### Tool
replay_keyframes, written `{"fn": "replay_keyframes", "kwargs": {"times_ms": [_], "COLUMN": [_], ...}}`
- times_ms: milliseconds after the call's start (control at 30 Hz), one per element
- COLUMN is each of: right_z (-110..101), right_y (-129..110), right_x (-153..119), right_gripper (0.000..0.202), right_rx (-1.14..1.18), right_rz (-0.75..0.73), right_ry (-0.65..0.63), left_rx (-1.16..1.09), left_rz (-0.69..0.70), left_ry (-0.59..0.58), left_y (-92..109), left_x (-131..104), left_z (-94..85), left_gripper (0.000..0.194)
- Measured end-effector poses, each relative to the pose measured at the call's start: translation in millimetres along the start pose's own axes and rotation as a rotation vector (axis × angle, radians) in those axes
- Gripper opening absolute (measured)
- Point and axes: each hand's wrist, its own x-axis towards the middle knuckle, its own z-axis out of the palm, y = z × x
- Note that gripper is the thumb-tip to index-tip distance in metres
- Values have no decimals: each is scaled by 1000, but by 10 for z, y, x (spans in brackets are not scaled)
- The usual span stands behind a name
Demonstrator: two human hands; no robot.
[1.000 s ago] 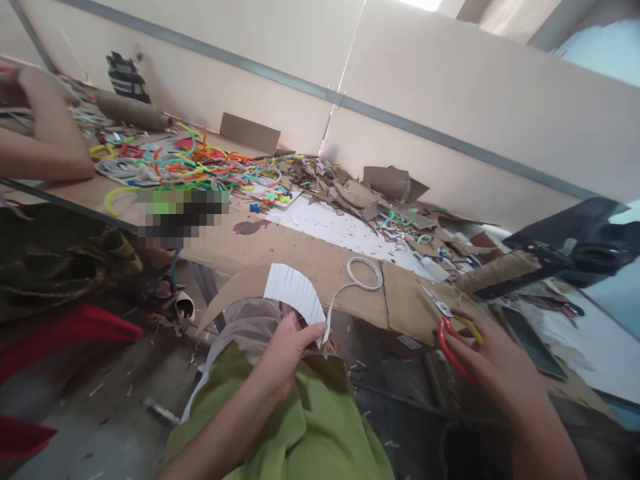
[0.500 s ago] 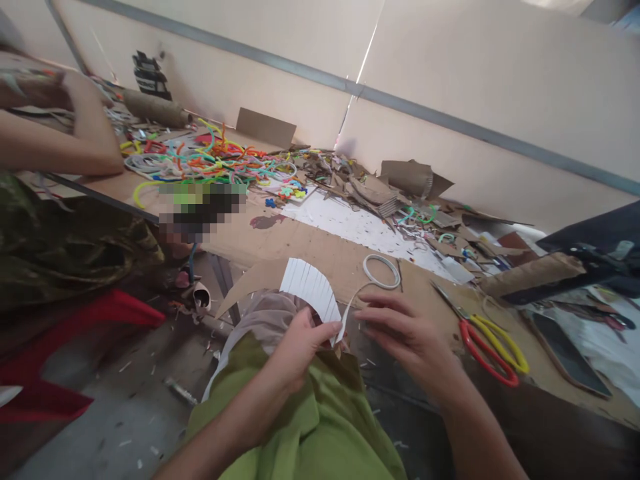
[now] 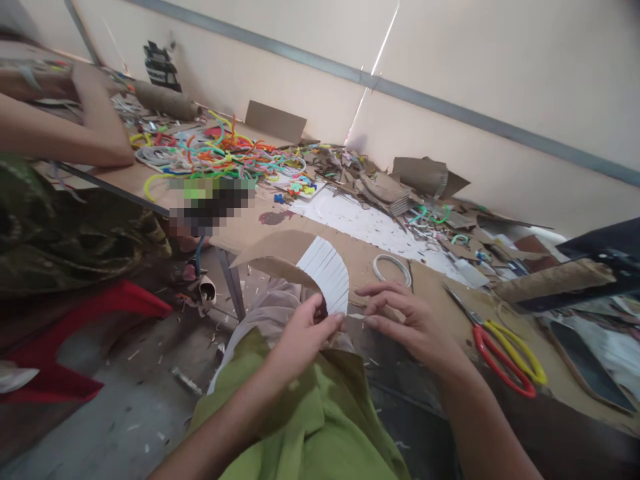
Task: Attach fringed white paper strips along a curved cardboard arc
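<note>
Cardboard left of the tape roll is pinched by the left grip; scissors lie right of it; whether the right grip holds anything, I cannot tell.

1. One head-worn camera looks forward and down from before the table.
2. Close below it: left hand and right hand, by the table's near edge.
3. Farther off, behind the table: the wall, slanting.

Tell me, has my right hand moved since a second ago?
Yes: judged against the white ring, your right hand has moved left, from well right of the ring to its near side.
</note>
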Motion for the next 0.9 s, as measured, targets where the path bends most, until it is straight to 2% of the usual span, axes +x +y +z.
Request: {"fn": "replay_keyframes", "kwargs": {"times_ms": [167,267,400,533,667,800,900], "right_z": [9,65,120,144,106,-9,-79], "right_y": [-23,-37,-28,-2,19,0,-66], "right_x": [65,110,140,157,133,70,45], "right_gripper": [26,28,30,29,29,29,28], "right_rx": [284,455,562,619,499,228,56], "right_rz": [141,220,327,344,298,238,170], "right_ry": [-47,-19,55,82,51,105,50], "left_rx": [225,251,152,86,75,73,62], "left_rz": [80,83,-35,-148,-150,-140,-145], "left_ry": [20,22,-32,-33,35,93,104], "left_y": [-35,-48,-39,-65,-134,-179,-182], "left_x": [51,65,41,1,4,25,27], "left_z": [9,47,64,4,-60,-79,-76], "left_gripper": [14,17,24,30,30,26,23]}}
